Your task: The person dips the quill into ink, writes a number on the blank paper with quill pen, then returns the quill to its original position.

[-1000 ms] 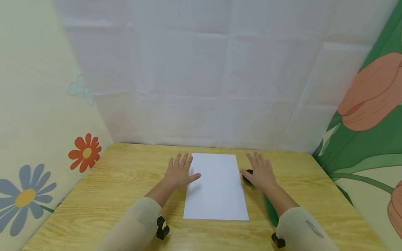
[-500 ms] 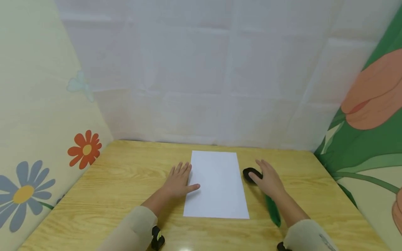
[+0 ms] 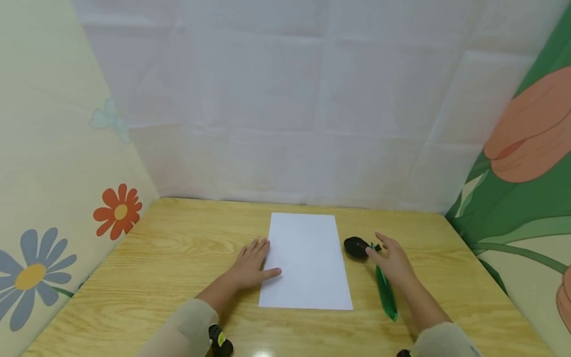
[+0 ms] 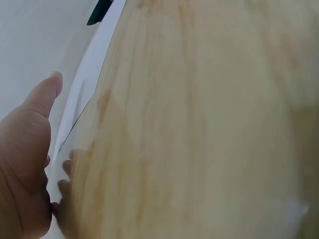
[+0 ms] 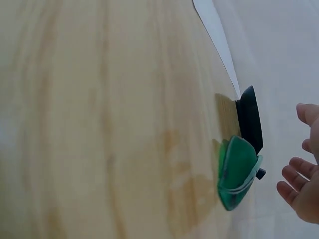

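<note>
A white sheet of paper [image 3: 308, 258] lies on the wooden table. My left hand [image 3: 250, 266] is at its left edge, fingers spread, thumb over the sheet; the left wrist view shows this hand [image 4: 25, 159] low over the tabletop. Right of the paper lies a dark, glossy, rounded thing with a short stem [image 3: 355, 247]. Nearer to me is a long green pod-shaped thing [image 3: 386, 297]. My right hand [image 3: 396, 263] hovers over their meeting ends, thumb and fingers apart. In the right wrist view the green thing [image 5: 238, 174] stands apart from the right hand [image 5: 305, 174].
Wood-grain tabletop [image 3: 178, 238] surrounds the paper on every side. A white cloth [image 3: 267, 99] hangs behind the table. Flower-printed cloths stand at the left [image 3: 40, 148] and right [image 3: 531, 218]. Dark devices [image 3: 220, 342] are strapped at the wrists.
My right hand has drawn back and right, uncovering the dark rounded thing and the green pod-shaped thing. The left hand has lowered and shifted slightly toward me at the paper's edge.
</note>
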Demonstrator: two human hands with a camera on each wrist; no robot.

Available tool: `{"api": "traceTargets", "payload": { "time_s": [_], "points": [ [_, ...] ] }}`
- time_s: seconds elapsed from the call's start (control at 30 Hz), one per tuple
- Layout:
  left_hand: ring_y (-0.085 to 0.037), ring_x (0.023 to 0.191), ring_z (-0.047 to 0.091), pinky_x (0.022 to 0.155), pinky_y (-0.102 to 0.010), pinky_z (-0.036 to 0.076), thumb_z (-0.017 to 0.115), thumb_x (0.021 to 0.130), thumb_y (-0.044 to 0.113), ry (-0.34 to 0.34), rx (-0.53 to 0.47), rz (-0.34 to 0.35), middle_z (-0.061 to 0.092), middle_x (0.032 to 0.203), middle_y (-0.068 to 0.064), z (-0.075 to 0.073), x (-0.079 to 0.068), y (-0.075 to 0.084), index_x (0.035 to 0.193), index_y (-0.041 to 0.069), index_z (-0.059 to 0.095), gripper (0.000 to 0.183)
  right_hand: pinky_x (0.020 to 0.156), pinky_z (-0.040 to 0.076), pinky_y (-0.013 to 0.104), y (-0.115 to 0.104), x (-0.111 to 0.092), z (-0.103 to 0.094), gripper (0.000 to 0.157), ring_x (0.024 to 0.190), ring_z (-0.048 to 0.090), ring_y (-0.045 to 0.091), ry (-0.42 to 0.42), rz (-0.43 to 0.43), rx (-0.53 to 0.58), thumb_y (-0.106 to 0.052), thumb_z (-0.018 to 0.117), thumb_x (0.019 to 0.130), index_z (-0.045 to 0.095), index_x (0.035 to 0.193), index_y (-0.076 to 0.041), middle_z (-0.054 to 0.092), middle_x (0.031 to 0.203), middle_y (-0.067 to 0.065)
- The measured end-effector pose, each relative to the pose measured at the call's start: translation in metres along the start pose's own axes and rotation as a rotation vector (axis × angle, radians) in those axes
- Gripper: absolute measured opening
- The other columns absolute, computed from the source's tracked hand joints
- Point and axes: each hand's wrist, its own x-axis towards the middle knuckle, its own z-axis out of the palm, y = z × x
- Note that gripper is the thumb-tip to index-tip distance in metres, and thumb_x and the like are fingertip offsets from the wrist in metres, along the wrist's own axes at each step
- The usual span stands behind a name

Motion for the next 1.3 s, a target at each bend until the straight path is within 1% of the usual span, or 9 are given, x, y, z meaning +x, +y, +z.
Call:
{"api": "traceTargets", "payload": {
  "time_s": [0.23,0.37,0.5,0.6,0.73,0.83,0.9,1.1,1.3],
  "points": [
    [-0.040,0.151,0.011,0.121,-0.060,0.005,0.051,0.089,0.067,0.024,-0.019,0.037,0.021,0.162,-0.018,0.000,-0.006,0.000,0.154,-0.001,0.024,0.098,0.103,0.042,0.061,0.008,-0.003,-0.003,0.069,0.136,0.035,0.049,-0.021,0.072,0.074,-0.040,0.051,0.101,0.026,0.154,-0.003,0.029,0.154,0.029],
    [-0.038,0.152,0.011,0.122,-0.059,0.004,0.054,0.090,0.063,0.023,0.017,0.037,0.021,0.163,-0.016,0.001,-0.006,0.002,0.154,0.001,0.024,0.094,0.100,0.046,0.057,0.013,-0.004,-0.004,0.067,0.133,0.040,0.045,-0.023,0.103,0.110,-0.038,0.052,0.101,0.028,0.153,-0.003,0.034,0.151,0.028],
    [-0.034,0.153,0.010,0.123,-0.057,0.002,0.054,0.090,0.064,0.037,0.051,0.034,0.019,0.164,-0.012,0.006,-0.004,0.001,0.156,0.005,0.023,0.093,0.098,0.047,0.052,0.017,-0.003,-0.004,0.064,0.127,0.046,0.042,-0.001,0.102,0.110,-0.034,0.054,0.100,0.032,0.151,-0.001,0.042,0.145,0.028],
    [-0.032,0.153,0.010,0.123,-0.057,0.001,0.053,0.090,0.065,0.033,0.068,0.033,0.019,0.164,-0.010,0.006,-0.005,0.002,0.156,0.007,0.021,0.094,0.097,0.049,0.050,0.019,-0.003,-0.004,0.062,0.123,0.050,0.040,0.011,0.094,0.101,-0.031,0.055,0.100,0.035,0.149,0.001,0.047,0.140,0.028],
    [-0.033,0.153,0.012,0.123,-0.057,0.003,0.054,0.089,0.065,0.016,0.087,0.038,0.021,0.163,-0.011,0.001,-0.009,0.007,0.156,0.005,0.023,0.095,0.091,0.050,0.039,0.022,-0.004,-0.001,0.059,0.117,0.053,0.037,0.020,0.089,0.122,-0.027,0.058,0.099,0.038,0.146,0.003,0.051,0.135,0.028],
    [-0.033,0.153,0.014,0.122,-0.058,0.005,0.053,0.089,0.067,0.016,0.111,0.040,0.022,0.163,-0.011,0.001,-0.010,0.008,0.155,0.005,0.024,0.095,0.086,0.047,0.030,0.025,-0.004,0.002,0.058,0.115,0.054,0.035,0.030,0.090,0.149,-0.025,0.060,0.098,0.041,0.144,0.004,0.053,0.133,0.028],
    [-0.031,0.153,0.013,0.123,-0.057,0.005,0.051,0.089,0.068,0.011,0.135,0.033,0.021,0.164,-0.010,0.003,-0.010,0.008,0.156,0.006,0.024,0.095,0.085,0.046,0.027,0.027,-0.004,0.003,0.057,0.115,0.054,0.034,0.026,0.097,0.160,-0.025,0.060,0.098,0.042,0.144,0.003,0.054,0.133,0.026],
    [-0.032,0.153,0.014,0.122,-0.058,0.006,0.050,0.088,0.069,0.006,0.167,0.036,0.021,0.164,-0.011,0.006,-0.009,0.007,0.155,0.005,0.024,0.096,0.081,0.047,0.025,0.031,-0.004,0.007,0.056,0.110,0.056,0.031,0.026,0.094,0.127,-0.027,0.063,0.096,0.046,0.141,0.002,0.058,0.128,0.024],
    [-0.033,0.153,0.013,0.122,-0.058,0.006,0.045,0.089,0.072,0.003,0.188,0.044,0.019,0.164,-0.011,0.008,-0.009,0.005,0.156,0.005,0.022,0.098,0.077,0.048,0.023,0.032,-0.002,0.009,0.052,0.100,0.059,0.023,0.052,0.083,0.103,-0.025,0.065,0.095,0.051,0.138,0.001,0.063,0.120,0.021]
  ]
}}
